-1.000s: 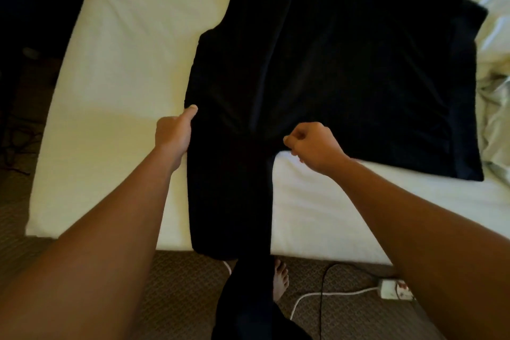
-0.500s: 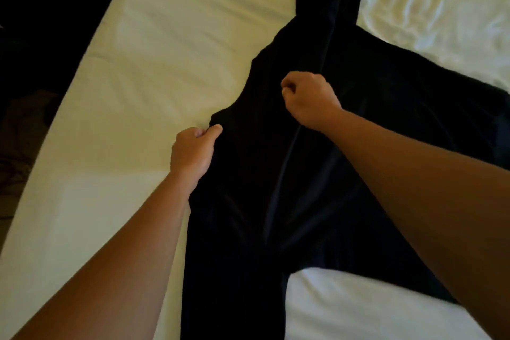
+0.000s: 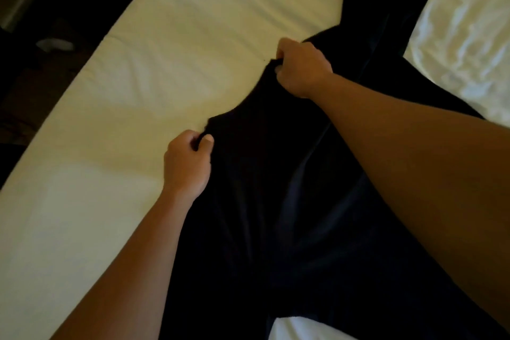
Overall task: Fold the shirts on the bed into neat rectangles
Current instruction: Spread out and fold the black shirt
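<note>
Nearest: left hand point(image 3: 187, 163) pinches the left edge of the black shirt point(image 3: 262, 201), thumb on top, fingers curled under the cloth. Shirt lies spread on the bed point(image 3: 138, 77), dark body running from the near edge up toward the far right, with 1 long crease down its middle.

Further out: right hand point(image 3: 302, 70) is clenched on the same edge higher up, with a bunch of cloth in the fist.

Looks like a side-panel fold is being set up, both grips on 1 edge. To do it well: keep both hands level so the edge stays straight, lift just enough to clear, carry it across toward the centre crease, lay flat, then smooth out wrinkles.

Far end of the shirt tapers to a narrow strip near the rumpled white bedding point(image 3: 463, 36); sleeve or collar, can't tell.
</note>
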`<state>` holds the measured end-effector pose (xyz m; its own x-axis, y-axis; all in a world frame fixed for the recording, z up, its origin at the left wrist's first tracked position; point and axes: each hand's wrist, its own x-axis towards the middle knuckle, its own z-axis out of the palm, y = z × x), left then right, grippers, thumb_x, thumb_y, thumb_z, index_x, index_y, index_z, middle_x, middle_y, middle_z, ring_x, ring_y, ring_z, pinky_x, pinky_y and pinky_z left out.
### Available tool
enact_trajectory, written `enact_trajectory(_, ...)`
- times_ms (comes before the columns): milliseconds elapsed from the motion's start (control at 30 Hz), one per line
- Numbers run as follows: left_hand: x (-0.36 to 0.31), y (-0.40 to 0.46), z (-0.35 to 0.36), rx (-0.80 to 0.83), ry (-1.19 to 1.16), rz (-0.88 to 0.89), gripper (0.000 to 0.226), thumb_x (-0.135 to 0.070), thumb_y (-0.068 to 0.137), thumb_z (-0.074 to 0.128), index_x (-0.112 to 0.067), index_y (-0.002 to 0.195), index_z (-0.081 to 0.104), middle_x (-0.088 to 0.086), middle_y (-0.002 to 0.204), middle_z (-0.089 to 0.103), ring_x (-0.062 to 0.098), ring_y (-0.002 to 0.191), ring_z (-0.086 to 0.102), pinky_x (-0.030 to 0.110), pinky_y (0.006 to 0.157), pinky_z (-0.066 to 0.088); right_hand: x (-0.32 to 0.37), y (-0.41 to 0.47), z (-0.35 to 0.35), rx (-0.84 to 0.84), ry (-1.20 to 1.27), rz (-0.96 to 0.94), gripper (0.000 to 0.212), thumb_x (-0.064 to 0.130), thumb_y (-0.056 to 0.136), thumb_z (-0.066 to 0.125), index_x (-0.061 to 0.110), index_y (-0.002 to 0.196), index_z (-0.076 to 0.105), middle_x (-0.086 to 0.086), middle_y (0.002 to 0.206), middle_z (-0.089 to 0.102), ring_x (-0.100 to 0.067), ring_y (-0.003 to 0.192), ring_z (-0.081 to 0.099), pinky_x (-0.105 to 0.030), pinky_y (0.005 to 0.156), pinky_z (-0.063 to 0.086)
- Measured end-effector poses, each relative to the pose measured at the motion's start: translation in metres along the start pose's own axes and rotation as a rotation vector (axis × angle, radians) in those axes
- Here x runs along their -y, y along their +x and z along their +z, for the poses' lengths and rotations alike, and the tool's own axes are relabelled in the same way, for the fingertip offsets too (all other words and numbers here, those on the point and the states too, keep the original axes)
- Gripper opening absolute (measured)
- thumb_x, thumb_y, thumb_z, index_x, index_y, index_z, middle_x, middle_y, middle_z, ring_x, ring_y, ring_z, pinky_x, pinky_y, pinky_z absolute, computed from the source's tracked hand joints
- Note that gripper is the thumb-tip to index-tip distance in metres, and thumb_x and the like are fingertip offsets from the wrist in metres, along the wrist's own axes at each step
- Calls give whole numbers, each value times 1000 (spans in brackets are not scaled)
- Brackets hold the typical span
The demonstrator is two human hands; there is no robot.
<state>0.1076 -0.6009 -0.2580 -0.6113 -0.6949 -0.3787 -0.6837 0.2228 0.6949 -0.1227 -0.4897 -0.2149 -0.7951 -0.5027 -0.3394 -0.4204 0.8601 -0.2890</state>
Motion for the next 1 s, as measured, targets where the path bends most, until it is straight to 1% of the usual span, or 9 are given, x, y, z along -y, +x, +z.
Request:
enact_trajectory(100, 13, -5, -8, -208, -117, -151, 29, -30, 102, 56, -8, 83, 57, 3, 73, 54, 24, 68, 52, 35, 59, 37, 27, 7, 6, 5, 301, -143, 27, 13, 99, 56, 14, 125, 57, -8, 117, 62, -29, 109, 59, -37, 88, 50)
enact_trajectory(200, 19, -9, -15, -65, -173, -186, 38, -36, 96, 65, -4, 78, 55, 4, 70, 54, 25, 67, 54, 35, 63, 39, 32, 0, 24, 240, 253, -189, 55, 2, 99, 51, 16, 151, 40, -9, 153, 44, -27, 140, 41, -26, 106, 36)
enact_trajectory(333, 21, -2, -35, 181, -172, -209, 22, -28, 90, 76, -8, 84, 70, 9, 80, 73, 24, 75, 71, 35, 68, 51, 18, -4, 30, 181, 342, -171, 59, 3, 102, 48, 19, 156, 33, -5, 160, 35, -25, 140, 41, -19, 92, 35)
enact_trajectory(467, 30, -12, -27, -102, -128, -137, 27, -25, 94, 71, -13, 71, 63, 11, 70, 62, 24, 67, 57, 35, 68, 43, 5, -13, 35, 155, 264, -178, 52, 13, 103, 52, 18, 153, 38, -6, 159, 35, -27, 142, 38, -26, 100, 37)
enact_trajectory(533, 31, -23, -23, -122, -114, -157, 31, -31, 95, 69, -10, 74, 62, 13, 71, 62, 29, 69, 59, 36, 66, 43, 4, -18, 37, 183, 186, -203, 53, 17, 103, 53, 16, 153, 38, -6, 162, 30, -29, 146, 31, -34, 113, 34)
enact_trajectory(633, 33, -34, -40, 76, -172, -264, 53, -42, 87, 77, 6, 79, 55, 18, 69, 58, 35, 66, 58, 37, 62, 41, 9, -28, 41, 201, 103, -198, 55, 24, 102, 54, 19, 154, 37, -8, 166, 18, -31, 151, 20, -45, 120, 29)
enact_trajectory(767, 45, -42, -78, 588, -3, -410, 20, -27, 87, 79, -9, 96, 75, 9, 87, 78, 27, 81, 76, 42, 73, 62, 15, -48, 49, 219, 32, -160, 60, 30, 102, 53, 22, 157, 30, -7, 168, 6, -30, 153, 12, -50, 120, 28)
enact_trajectory(867, 64, -49, -83, 361, -140, -440, 31, -22, 89, 77, 7, 90, 68, 20, 84, 74, 34, 80, 73, 46, 74, 61, 17, -69, 52, 209, 32, -131, 61, 33, 103, 51, 22, 158, 27, -6, 168, 5, -30, 152, 12, -50, 120, 28)
enact_trajectory(1000, 68, -70, -73, 263, -229, -385, 66, -55, 70, 82, 4, 82, 55, 12, 82, 62, 28, 78, 64, 43, 71, 50, 5, -114, 60, 202, 134, -64, 62, 36, 102, 53, 23, 157, 29, -4, 168, 10, -28, 151, 18, -48, 120, 29)
